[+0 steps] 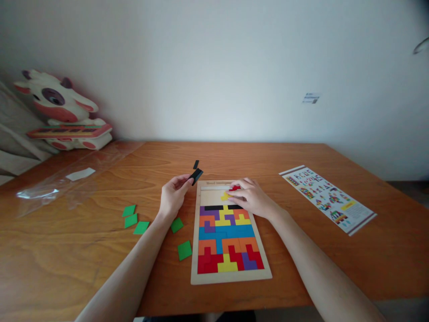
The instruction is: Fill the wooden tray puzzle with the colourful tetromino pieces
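A wooden puzzle board (231, 278) lies in front of me, its lower part filled with red, orange, blue, purple, yellow and black pieces. Bare wood shows in the upper left of its frame. My left hand (174, 194) is closed on black puzzle pieces (197, 176), just off the board's upper left corner. Over the board's upper right, my right hand (250, 197) has its fingers on a yellow puzzle piece (225, 196). A red piece (235, 188) lies beside those fingers, partly covered by them. Another black piece (196, 164) rests on the table beyond my left hand.
Several green squares (130, 220) lie left of the board, around my left forearm. A printed pattern sheet (328, 199) is on the right. At the back left stand a cow-shaped toy keyboard (70, 129) and a clear plastic bag (50, 192). A wall borders the table's far edge.
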A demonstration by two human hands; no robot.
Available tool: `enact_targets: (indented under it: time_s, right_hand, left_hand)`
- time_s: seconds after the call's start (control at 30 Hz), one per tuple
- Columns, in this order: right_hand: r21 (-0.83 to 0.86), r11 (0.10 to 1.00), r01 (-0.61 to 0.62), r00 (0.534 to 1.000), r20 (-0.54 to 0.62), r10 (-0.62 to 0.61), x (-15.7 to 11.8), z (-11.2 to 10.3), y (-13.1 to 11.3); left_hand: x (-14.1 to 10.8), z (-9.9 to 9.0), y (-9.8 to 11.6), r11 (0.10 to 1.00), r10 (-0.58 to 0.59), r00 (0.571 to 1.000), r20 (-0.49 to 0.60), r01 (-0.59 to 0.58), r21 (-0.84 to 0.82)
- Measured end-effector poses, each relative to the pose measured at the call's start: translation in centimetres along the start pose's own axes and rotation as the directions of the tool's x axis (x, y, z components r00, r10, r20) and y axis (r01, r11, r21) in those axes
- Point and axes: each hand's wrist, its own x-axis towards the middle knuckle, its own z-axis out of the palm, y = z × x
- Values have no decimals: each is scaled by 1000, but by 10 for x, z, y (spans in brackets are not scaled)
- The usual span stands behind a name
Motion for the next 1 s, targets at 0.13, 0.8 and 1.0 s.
enact_targets:
  time_s: [0.13, 0.8, 1.0]
  right_hand:
    - [23, 1000, 3, 1000, -5, -3, 0, -5, -2]
    - [108, 994, -14, 1000, -19, 16, -6, -19, 12]
    - [142, 990, -18, 1000, 28, 14, -7, -21, 8]
  left_hand:
    - [0, 1, -1, 1000, 6, 1000, -5, -6, -9]
    - [0, 0, 0, 1000, -9, 1000, -15, 9, 6]
    - [1, -1, -1, 1000, -3, 1000, -16, 3, -3]
